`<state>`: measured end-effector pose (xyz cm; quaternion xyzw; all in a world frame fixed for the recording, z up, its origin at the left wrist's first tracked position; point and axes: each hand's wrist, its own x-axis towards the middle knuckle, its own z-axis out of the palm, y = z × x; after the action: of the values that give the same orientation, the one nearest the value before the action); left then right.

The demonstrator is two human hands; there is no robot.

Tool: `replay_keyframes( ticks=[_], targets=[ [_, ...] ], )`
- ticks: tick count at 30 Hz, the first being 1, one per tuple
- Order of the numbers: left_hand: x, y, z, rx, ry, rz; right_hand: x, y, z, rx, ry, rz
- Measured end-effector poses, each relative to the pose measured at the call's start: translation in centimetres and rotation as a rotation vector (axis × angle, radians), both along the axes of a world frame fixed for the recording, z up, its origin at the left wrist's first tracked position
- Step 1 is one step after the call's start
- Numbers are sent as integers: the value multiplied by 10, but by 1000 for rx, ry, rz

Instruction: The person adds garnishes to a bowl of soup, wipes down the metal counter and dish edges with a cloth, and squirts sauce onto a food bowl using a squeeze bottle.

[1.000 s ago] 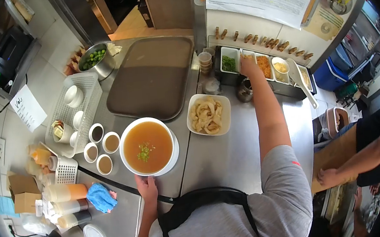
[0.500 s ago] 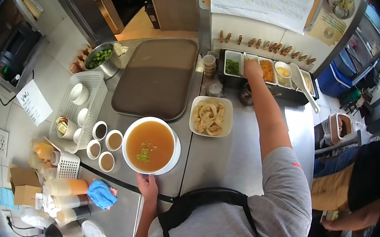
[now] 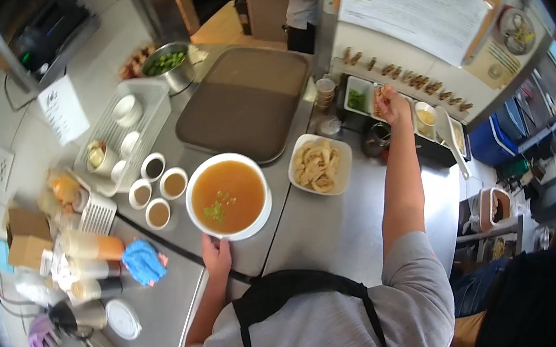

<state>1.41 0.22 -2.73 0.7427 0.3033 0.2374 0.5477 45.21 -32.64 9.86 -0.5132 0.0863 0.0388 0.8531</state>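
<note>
Over on the left there's a blue cloth [image 3: 143,263], then four little sauce cups [image 3: 161,227] on the steel counter [image 3: 340,235]. Left hand [image 3: 216,254] is half curled, touching the near side of the big soup bowl [image 3: 240,232], can't tell if it's properly gripping. Bowl's toward the counter's near edge, green bits [image 3: 214,213] in it. Brown tray [image 3: 242,102] is by the far edge, then a white dish [image 3: 347,174] of pale strips [image 3: 318,165]. Right hand [image 3: 390,102] is over the garnish bins [image 3: 360,84] along the far right edge, fingers bunched, can't tell what's in them.
</note>
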Motion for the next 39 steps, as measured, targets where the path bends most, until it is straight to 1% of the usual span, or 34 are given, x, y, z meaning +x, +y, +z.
replay_keyframes(
  ticks=[1, 2, 5, 6, 7, 9, 10, 11, 13, 16, 17, 19, 22, 25, 28, 31, 34, 37, 39],
  targets=[
    [1, -5, 7, -3, 1, 19, -9, 14, 4, 66, -1, 97],
    [0, -6, 9, 38, 21, 28, -13, 28, -1, 141, -67, 243],
    [0, -4, 9, 113, 35, 27, -57, 92, 11, 194, -109, 666],
    [1, -5, 13, 83, 26, 25, -81, 116, 17, 122, -82, 707],
    [1, -3, 9, 106, -20, 22, -106, 140, 21, 48, -58, 742],
    [3, -5, 13, 67, -105, 15, -149, 176, 22, -105, -111, 877],
    [2, -4, 13, 4, -106, -15, -165, 193, 20, -212, -147, 941],
    [1, -4, 12, -3, -110, -10, -179, 208, 18, -322, -185, 1001],
    [2, -4, 11, -15, -126, -3, -198, 228, 8, -587, -368, 1078],
    [0, 0, 6, 17, -91, -66, -215, 247, -7, -891, -780, 920],
    [-1, 2, 4, 28, -78, -97, -217, 249, -8, -913, -790, 924],
    [0, 2, 1, 88, -113, -41, -222, 250, 3, -960, -808, 930],
    [-1, 0, 1, 140, -109, -11, -226, 244, 13, -980, -749, 1023],
    [-1, -1, 5, 98, -101, -9, -235, 233, 22, -1092, -872, 1227],
    [1, -1, 4, 70, -158, -9, -233, 226, 7, -986, -1302, 1063],
    [1, 1, -1, 27, -190, -13, -212, 209, 10, -907, -816, 839],
    [-1, 1, 3, 35, -107, -25, -216, 185, -8, -1155, -483, 621],
    [-1, 1, 5, 84, -66, -23, -230, 171, -61, -1332, -622, 772],
    [-1, 1, 2, 98, -83, -24, -236, 169, -102, -1387, -699, 623]
  ],
)
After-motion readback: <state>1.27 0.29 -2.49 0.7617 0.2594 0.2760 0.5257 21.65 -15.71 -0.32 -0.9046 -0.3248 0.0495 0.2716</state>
